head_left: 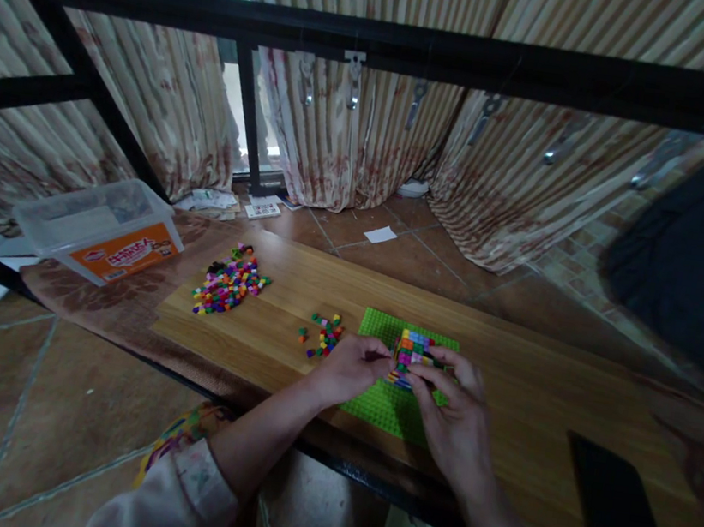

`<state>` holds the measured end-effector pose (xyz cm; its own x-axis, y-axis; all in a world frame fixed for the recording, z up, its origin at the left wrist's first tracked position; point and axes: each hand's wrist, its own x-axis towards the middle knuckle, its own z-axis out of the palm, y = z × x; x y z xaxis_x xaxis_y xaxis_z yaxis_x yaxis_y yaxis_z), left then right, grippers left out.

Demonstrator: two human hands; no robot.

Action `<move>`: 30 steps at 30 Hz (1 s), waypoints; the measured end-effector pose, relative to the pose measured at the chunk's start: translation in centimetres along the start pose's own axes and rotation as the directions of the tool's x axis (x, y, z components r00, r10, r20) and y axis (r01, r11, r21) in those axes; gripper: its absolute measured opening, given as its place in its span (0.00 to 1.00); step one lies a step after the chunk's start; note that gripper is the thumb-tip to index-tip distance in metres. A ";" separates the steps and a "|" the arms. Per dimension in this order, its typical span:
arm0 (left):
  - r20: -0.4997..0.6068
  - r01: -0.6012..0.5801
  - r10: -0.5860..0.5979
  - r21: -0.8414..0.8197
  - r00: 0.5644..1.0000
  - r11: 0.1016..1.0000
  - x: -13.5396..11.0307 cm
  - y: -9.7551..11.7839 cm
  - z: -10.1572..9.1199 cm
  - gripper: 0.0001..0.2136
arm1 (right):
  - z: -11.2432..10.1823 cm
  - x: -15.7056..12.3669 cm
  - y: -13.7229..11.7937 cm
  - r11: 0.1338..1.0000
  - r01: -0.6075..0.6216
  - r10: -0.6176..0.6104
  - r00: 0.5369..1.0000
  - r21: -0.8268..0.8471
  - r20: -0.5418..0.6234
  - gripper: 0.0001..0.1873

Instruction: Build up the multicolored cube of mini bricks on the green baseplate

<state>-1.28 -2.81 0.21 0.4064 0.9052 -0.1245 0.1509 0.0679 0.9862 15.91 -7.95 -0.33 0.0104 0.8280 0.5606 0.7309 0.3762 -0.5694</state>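
Observation:
A green studded baseplate lies on the wooden board. On it stands a small structure of colourful toy bricks, with yellow, pink, orange, blue and red rows. My left hand is closed at the structure's left side, thumb and fingers pressed against it. From the right, my right hand grips the same structure, its fingers bent over the side and front. The fingers hide the structure's lower part, and whether a single loose brick is between them cannot be made out.
Loose bricks lie left of the baseplate, and a bigger brick pile is farther left. A clear plastic box with an orange label stands beyond. On the right of the wooden board lies a dark flat object. Black metal bars cross above.

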 end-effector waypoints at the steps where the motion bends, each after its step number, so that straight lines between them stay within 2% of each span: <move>1: -0.005 -0.003 0.003 0.006 1.000 1.000 0.1 -0.1 0.0 0.10 | 0.1 0.0 0.1 1.000 -0.011 0.011 1.000 0.011 -0.005 0.07; 5: -0.019 -0.017 0.017 0.015 1.000 1.000 0.2 -0.1 0.1 0.10 | 0.6 0.0 0.5 0.994 -0.079 0.083 0.995 0.078 -0.047 0.06; 10: -0.018 -0.023 0.023 0.032 1.000 0.999 0.2 0.0 0.1 0.10 | 0.7 0.2 0.6 0.985 -0.121 0.126 0.991 0.120 -0.036 0.05; 25: -0.024 0.011 -0.012 -0.018 1.000 1.000 0.2 -0.3 0.6 0.10 | 0.7 0.0 1.2 0.998 0.015 -0.014 1.000 0.053 -0.026 0.07; 30: -0.007 -0.006 0.006 -0.004 1.000 1.000 0.1 -0.4 0.4 0.12 | 0.8 -0.1 1.1 0.994 0.030 -0.027 0.999 0.102 -0.033 0.06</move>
<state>-0.93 -2.92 -0.27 0.4012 0.9084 -0.1178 0.1449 0.0641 0.9874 16.22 -7.26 -1.47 0.0132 0.8037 0.5949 0.6579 0.4411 -0.6105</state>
